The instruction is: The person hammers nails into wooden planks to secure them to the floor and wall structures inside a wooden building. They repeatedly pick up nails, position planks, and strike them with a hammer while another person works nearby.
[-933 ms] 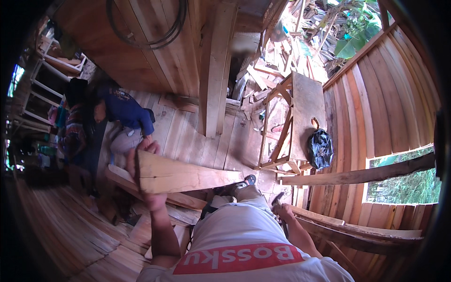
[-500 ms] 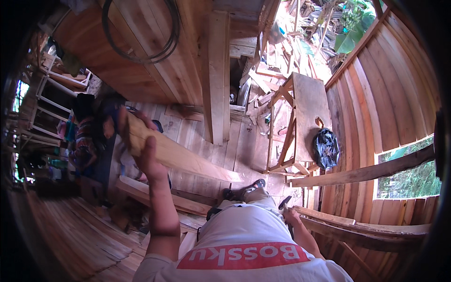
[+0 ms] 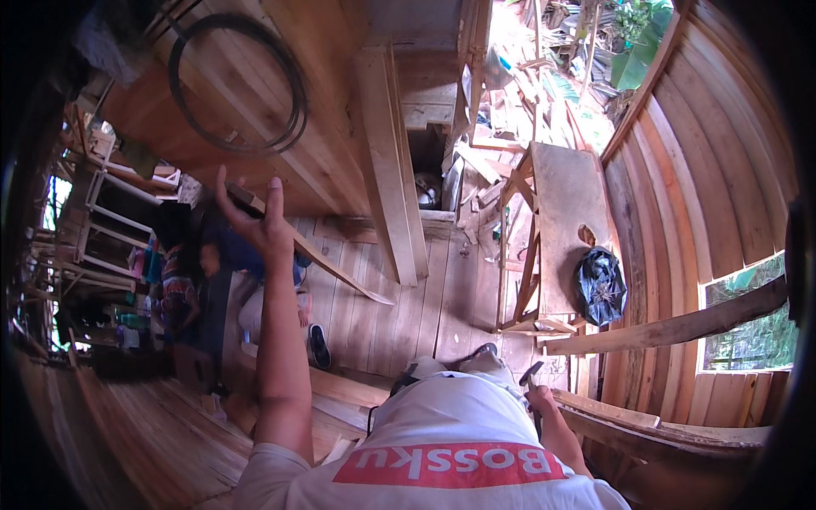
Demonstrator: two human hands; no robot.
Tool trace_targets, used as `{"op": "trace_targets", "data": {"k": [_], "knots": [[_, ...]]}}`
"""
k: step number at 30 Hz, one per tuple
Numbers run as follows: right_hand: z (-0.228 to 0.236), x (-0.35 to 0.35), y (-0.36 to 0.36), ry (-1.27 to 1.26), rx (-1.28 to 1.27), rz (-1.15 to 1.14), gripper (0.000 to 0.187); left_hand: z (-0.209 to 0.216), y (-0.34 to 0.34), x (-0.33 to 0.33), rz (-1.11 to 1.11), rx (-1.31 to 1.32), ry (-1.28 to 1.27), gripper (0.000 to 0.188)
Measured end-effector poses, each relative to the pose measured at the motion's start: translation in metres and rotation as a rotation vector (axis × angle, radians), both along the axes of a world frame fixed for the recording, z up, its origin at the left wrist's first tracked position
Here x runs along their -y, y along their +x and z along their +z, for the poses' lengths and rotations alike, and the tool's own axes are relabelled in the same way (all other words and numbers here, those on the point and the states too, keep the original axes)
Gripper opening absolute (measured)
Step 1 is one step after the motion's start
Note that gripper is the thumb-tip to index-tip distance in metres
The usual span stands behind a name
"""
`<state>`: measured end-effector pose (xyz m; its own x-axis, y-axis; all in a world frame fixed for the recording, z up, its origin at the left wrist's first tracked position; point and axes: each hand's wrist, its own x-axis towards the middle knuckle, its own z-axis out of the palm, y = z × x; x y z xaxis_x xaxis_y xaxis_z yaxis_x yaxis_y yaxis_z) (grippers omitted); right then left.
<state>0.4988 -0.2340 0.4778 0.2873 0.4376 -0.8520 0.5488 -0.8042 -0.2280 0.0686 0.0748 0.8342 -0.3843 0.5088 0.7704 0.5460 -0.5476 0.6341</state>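
My left hand (image 3: 262,229) is raised at the left, its thumb and fingers on either side of one end of a wooden board (image 3: 344,276). The board shows its narrow edge and slants down to the right over the floor; part of it is hidden behind the hand. At my right side, low down, my right hand (image 3: 541,397) is closed around the handle of a hammer (image 3: 532,372), whose dark head sticks up above the fist.
A wooden post (image 3: 387,170) and a plank wall with a hanging cable coil (image 3: 297,110) stand ahead. Right of them is a wooden bench (image 3: 561,212) bearing a black plastic bag (image 3: 600,287). Another person (image 3: 246,246) crouches beyond my left hand. Stacked timber (image 3: 348,388) lies at left.
My left hand has moved forward and the board has turned from its broad face to its narrow edge. My right hand keeps the hammer at my side.
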Motion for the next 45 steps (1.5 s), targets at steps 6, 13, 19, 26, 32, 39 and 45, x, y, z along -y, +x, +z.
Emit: {"op": "trace_targets", "data": {"k": [6, 13, 19, 26, 32, 39, 45], "knots": [[-0.041, 0.034, 0.033, 0.131, 0.071, -0.142, 0.025, 0.006, 0.006, -0.074, 0.120, -0.120, 0.035, 0.064], [-0.166, 0.098, 0.042, 0.093, 0.610, 0.773, 0.020, -0.033, 0.009, -0.189, 0.126, -0.209, 0.045, 0.068], [0.006, 0.018, -0.065, -0.114, 0.106, -0.432, 0.019, -0.056, 0.016, -0.318, 0.170, -0.330, -0.001, 0.076], [0.017, 0.017, -0.162, -0.137, 0.006, -0.716, 0.033, -0.069, 0.034, -0.429, 0.293, -0.510, -0.536, 0.098], [0.032, 0.019, -0.204, -0.195, 0.044, -0.732, 0.028, -0.083, 0.006, -0.504, 0.429, -0.589, -0.557, 0.101], [-0.008, 0.033, -0.221, -0.131, 0.037, -0.842, 0.031, -0.094, -0.025, -0.554, 0.277, -0.762, -0.566, 0.091], [0.033, -0.005, -0.223, -0.031, 0.049, -0.788, 0.031, -0.103, -0.026, -0.580, 0.166, -0.876, -0.526, 0.083]]}}
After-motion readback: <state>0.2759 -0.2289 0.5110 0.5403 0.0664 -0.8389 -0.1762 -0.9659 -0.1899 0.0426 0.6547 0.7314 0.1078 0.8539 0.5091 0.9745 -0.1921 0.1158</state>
